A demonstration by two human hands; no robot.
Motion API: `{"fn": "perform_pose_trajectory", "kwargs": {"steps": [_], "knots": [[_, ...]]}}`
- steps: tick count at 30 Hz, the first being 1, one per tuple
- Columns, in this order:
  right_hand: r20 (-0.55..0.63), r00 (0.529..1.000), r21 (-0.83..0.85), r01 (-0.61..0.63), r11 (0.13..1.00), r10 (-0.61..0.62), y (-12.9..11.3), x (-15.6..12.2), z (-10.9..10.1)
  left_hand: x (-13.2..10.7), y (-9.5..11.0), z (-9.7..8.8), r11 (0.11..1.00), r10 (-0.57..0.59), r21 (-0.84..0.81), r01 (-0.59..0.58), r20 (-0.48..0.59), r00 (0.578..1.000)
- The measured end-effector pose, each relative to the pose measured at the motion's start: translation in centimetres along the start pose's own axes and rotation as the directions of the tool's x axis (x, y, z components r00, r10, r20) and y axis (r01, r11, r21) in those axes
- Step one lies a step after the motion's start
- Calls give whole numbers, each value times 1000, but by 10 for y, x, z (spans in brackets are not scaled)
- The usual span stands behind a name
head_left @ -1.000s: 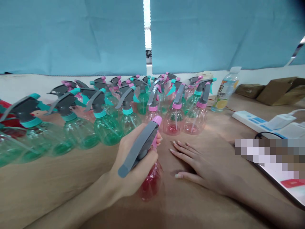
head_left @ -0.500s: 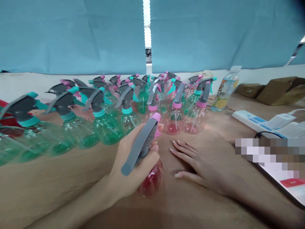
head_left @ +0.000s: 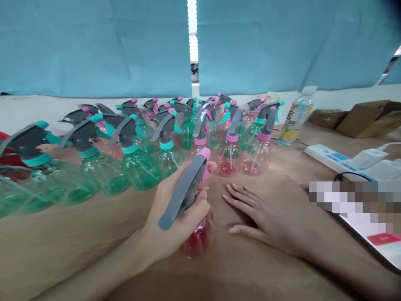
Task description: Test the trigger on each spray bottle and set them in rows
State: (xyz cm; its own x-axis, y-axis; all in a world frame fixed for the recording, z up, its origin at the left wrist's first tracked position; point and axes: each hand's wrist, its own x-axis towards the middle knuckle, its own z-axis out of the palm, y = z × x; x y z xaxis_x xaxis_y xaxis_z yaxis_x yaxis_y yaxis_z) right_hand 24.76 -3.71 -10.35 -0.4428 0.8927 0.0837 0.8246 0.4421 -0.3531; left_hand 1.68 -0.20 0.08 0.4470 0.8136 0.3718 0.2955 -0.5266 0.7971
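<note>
My left hand [head_left: 171, 221] is wrapped round the neck of a pink spray bottle [head_left: 198, 234] with a grey trigger head [head_left: 183, 190] and a pink nozzle, and the bottle stands on the brown table [head_left: 78, 242]. To the bottle's right, my right hand [head_left: 265, 215] lies flat on the table with its fingers spread and nothing in it. Just beyond both hands stands a crowd of several green spray bottles [head_left: 139, 161] and pink spray bottles [head_left: 230, 154], all with grey trigger heads.
A drink bottle with a lemon label [head_left: 294, 121] stands at the back right. A white power strip [head_left: 336, 161] with a charger, cardboard boxes [head_left: 366, 119] and a tablet-like device [head_left: 372, 234] lie on the right. Blue curtains [head_left: 94, 46] hang behind.
My left hand has tilted the pink spray bottle slightly, raising its nozzle a little. My right hand has stayed flat on the table.
</note>
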Motion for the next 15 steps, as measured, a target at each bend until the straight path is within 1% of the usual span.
{"fn": "perform_pose_trajectory", "kwargs": {"steps": [5, 10, 15], "knots": [[3, 1000, -6, 4, 1000, -4, 1, -1, 1, 3, 1, 0, 999, 50, 12, -50, -16, 999], [-19, 1000, 15, 20, 1000, -20, 3, -1, 2, 3, 4, 0, 998, 58, 43, -55, -54, 997], [1, 1000, 4, 9, 1000, -9, 0, 0, 0, 3, 4, 0, 997, 66, 45, -64, -56, 996]]}}
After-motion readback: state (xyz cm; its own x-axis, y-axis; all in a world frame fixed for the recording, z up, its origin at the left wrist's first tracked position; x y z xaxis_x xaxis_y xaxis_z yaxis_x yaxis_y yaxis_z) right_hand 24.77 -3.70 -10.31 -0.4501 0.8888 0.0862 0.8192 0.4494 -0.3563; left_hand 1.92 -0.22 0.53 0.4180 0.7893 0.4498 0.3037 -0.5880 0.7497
